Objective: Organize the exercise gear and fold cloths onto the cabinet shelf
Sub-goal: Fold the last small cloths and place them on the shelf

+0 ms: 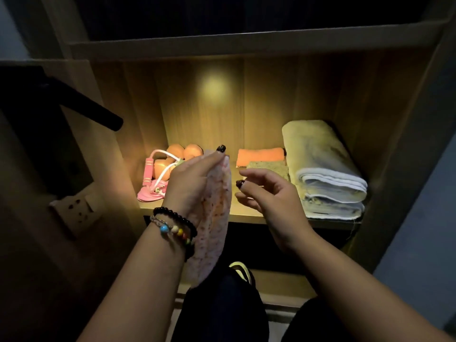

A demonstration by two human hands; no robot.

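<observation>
On the shelf [246, 213], the left end is taken by the orange dumbbells [182, 154] and the pink jump rope [150, 186], and the right end by the big folded towel [325, 169]. Two small folded cloths [261, 156] lie toward the back edge, just beside the towel. Bare board stays along the middle of the front edge, but the hanging pink cloth [217, 218] and the right hand [269, 193] are in front of it.
</observation>
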